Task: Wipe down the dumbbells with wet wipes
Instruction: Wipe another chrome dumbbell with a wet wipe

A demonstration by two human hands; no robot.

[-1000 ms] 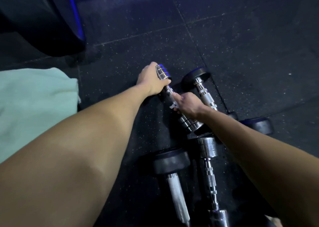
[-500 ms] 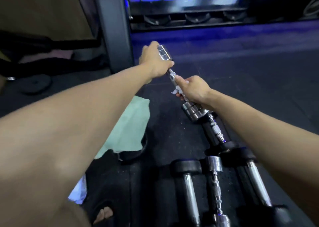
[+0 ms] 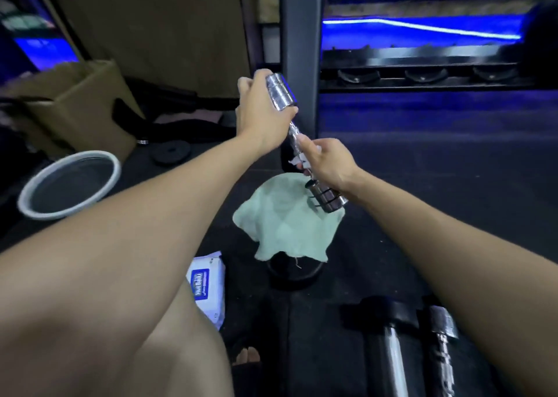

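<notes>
A small chrome dumbbell (image 3: 327, 198) is held up in the air, tilted, its far end highest. My left hand (image 3: 261, 112) grips that far chrome head. My right hand (image 3: 324, 164) is wrapped round the handle with a crumpled white wet wipe (image 3: 297, 162) pinched against the bar. The near chrome head sticks out below my right wrist. A white and blue pack of wet wipes (image 3: 208, 288) lies on the floor by my left leg. Two more dumbbells (image 3: 392, 345) lie at the lower right, one rubber-headed, one chrome (image 3: 442, 333).
A pale green towel (image 3: 287, 227) is draped over a dark round object on the black rubber floor. A white-rimmed bin (image 3: 71, 185) and a cardboard box (image 3: 81, 103) stand at the left. A dark rack post (image 3: 299, 34) and a weight rack with blue light stand behind.
Both hands have lifted the chrome dumbbell off the floor and away from the others. My view has swung up and left, bringing the towel, wipes pack, bin and box into sight.
</notes>
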